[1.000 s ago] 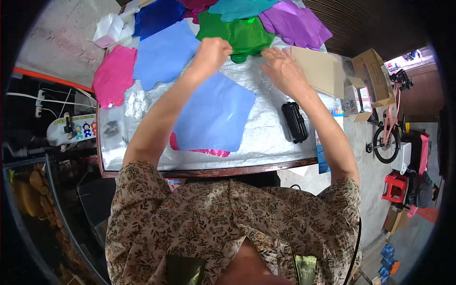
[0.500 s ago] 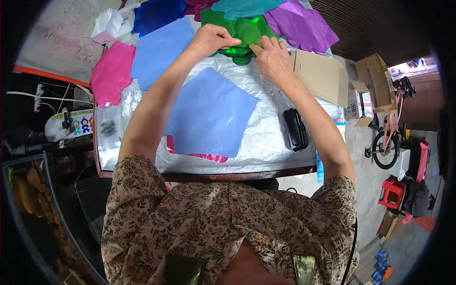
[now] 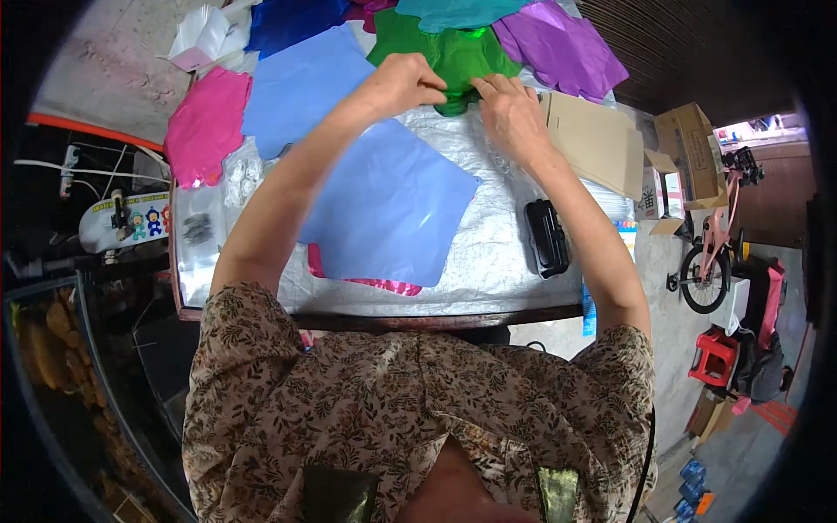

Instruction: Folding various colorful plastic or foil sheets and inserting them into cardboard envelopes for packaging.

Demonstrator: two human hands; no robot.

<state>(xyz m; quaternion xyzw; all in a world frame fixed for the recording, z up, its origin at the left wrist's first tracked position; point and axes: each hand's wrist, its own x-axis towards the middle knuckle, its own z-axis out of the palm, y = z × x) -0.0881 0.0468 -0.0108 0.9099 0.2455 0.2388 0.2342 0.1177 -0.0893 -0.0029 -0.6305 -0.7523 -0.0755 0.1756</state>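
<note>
At the far middle of the table lies a stack of shiny green foil balloons (image 3: 462, 57), flat and uninflated. My left hand (image 3: 403, 85) is at their near left edge, thumb and fingers pinched together on the green foil. My right hand (image 3: 513, 109) has its bent fingers gripping the near right edge of the same green foil. Between my forearms a flat, pale blue star-shaped foil balloon (image 3: 388, 205) lies close to me, with a pink foil balloon (image 3: 384, 286) showing under its near edge.
Around the green stack lie more pale blue (image 3: 301, 87), pink (image 3: 207, 126), dark blue (image 3: 292, 24), teal (image 3: 458, 10) and purple foil balloons (image 3: 562, 48). To the right are a cardboard sheet (image 3: 597, 144) and a black case (image 3: 547, 237). A pink bicycle (image 3: 711, 248) stands beyond the table.
My hands have drawn slightly nearer to me and to the right at the green foil's near edge. The green foil now looks smoother there.
</note>
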